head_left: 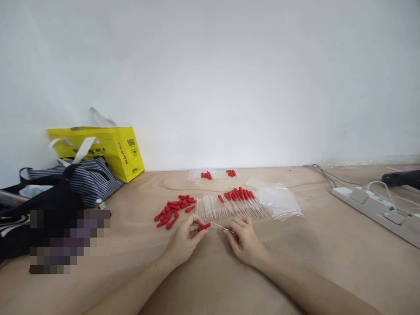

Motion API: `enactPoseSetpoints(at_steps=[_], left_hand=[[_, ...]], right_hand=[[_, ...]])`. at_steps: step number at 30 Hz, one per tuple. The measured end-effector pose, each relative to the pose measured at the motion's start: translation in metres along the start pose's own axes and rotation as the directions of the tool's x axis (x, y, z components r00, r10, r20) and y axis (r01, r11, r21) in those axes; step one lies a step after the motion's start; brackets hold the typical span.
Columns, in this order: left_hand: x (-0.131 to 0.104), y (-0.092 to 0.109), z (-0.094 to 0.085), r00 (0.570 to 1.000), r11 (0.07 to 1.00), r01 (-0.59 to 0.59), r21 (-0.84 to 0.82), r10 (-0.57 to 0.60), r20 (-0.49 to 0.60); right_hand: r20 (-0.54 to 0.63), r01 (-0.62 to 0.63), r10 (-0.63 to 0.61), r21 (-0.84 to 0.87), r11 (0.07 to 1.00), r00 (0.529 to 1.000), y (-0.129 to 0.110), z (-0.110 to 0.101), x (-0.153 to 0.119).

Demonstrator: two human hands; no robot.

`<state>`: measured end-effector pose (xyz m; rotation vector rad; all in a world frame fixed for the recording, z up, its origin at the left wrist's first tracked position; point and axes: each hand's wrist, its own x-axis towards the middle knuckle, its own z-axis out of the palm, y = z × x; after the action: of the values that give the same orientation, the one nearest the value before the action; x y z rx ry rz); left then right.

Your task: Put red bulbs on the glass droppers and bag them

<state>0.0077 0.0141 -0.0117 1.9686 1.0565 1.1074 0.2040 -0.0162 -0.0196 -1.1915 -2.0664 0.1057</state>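
Between thumb and fingers, my left hand pinches a red rubber dropper bulb, its open end facing right. My right hand is closed on a clear glass dropper tube, whose end points at the bulb's mouth with a slight gap or touch that I cannot tell apart. Beyond my left hand lies a pile of loose red bulbs. Straight ahead is a row of bare glass tubes. To their right, several droppers with red bulbs fitted lie side by side.
Clear plastic bags lie right of the droppers. Another bag with red-bulbed droppers is near the wall. Yellow, striped and black bags stand at left. A white power strip with cables is at right.
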Motion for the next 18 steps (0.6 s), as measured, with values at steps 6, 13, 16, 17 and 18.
enactPoseSetpoints(at_steps=[6, 13, 16, 17, 18], left_hand=[[0.001, 0.0, -0.001, 0.999, 0.997, 0.02, 0.077, -0.022, 0.028], [-0.001, 0.007, -0.002, 0.996, 0.968, -0.082, 0.237, 0.084, 0.002], [-0.003, 0.011, -0.002, 0.989, 0.947, -0.144, 0.287, 0.145, 0.015], [-0.003, 0.012, -0.002, 0.987, 0.939, -0.161, 0.305, 0.16, 0.029], [-0.004, 0.013, -0.001, 0.984, 0.93, -0.177, 0.323, 0.171, 0.046]], right_hand=[[0.028, 0.025, -0.026, 0.02, 0.999, 0.999, -0.001, 0.004, -0.001], [0.058, 0.12, -0.122, 0.044, 0.992, 0.991, -0.003, 0.001, -0.001], [0.07, 0.172, -0.169, -0.031, 0.985, 0.983, -0.002, -0.003, 0.0], [0.075, 0.192, -0.187, -0.062, 0.979, 0.979, -0.001, -0.005, 0.001], [0.079, 0.212, -0.205, -0.091, 0.973, 0.976, 0.0, -0.006, 0.001]])
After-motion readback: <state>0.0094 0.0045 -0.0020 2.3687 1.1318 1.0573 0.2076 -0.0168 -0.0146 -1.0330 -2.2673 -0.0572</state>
